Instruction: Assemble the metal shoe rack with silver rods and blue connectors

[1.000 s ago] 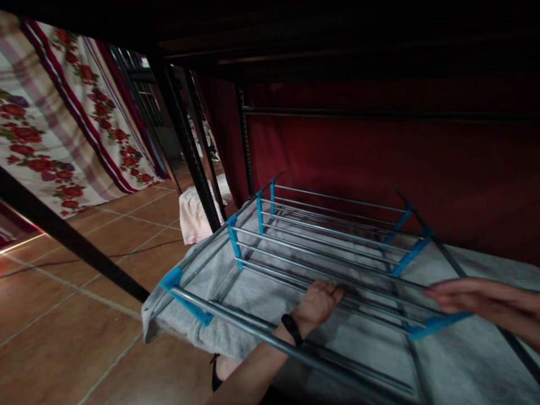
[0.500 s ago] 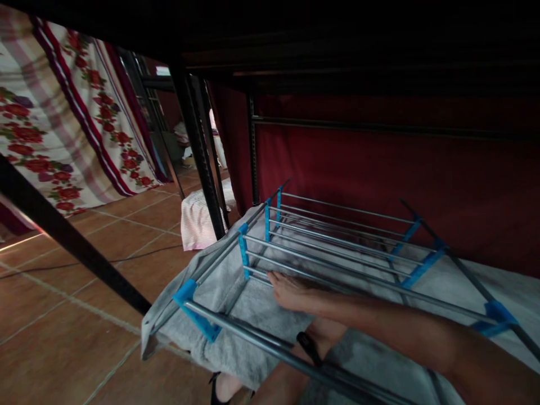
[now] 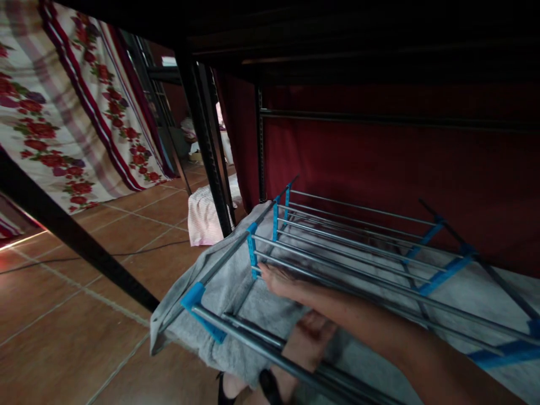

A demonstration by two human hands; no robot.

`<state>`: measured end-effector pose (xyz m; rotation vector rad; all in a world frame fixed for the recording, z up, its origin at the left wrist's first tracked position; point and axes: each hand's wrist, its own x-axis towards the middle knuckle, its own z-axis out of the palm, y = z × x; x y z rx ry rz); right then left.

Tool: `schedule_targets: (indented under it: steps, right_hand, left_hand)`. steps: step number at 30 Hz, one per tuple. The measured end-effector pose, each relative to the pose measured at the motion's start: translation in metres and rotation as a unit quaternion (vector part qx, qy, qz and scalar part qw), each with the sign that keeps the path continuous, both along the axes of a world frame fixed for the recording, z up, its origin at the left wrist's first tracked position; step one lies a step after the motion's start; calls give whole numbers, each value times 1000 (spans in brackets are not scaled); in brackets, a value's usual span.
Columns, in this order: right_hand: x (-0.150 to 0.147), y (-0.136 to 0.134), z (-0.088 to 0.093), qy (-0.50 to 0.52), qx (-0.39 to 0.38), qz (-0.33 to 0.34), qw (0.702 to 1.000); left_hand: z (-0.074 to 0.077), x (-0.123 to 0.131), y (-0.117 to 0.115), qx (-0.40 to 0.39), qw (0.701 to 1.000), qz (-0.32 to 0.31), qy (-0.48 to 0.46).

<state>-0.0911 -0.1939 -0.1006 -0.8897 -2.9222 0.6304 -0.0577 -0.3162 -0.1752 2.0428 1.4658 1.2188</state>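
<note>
A clothes drying rack with grey metal rods [image 3: 337, 262] and blue plastic brackets [image 3: 252, 253] lies on a grey fleecy cloth [image 3: 236, 337]. My right hand [image 3: 274, 280] reaches in from the lower right, its fingers closed round the end of a low rod beside a blue bracket. Below my right forearm is my left hand [image 3: 310, 334], behind the thick front rod [image 3: 270, 354]. A black band [image 3: 269, 387] circles my left wrist. The fingers of my left hand are dark and partly hidden, so their grip does not show.
Black metal posts [image 3: 206, 146] and a dark frame overhead enclose this space. Dark red cloth [image 3: 358, 163] hangs behind. To the left are a tiled floor [image 3: 97, 298], a cable, a flowered curtain [image 3: 101, 107] and a pale pink cloth [image 3: 206, 219].
My right hand has slid left along the rod, closer to the blue bracket. My left hand and its wristband have moved left and towards me. The view has shifted slightly.
</note>
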Motion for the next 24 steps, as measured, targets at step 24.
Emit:
schedule_targets:
  steps: [24]
  right_hand:
    - [-5, 4, 12, 20, -22, 1, 1000]
  left_hand:
    - [-4, -163, 88, -15, 782, 177, -597]
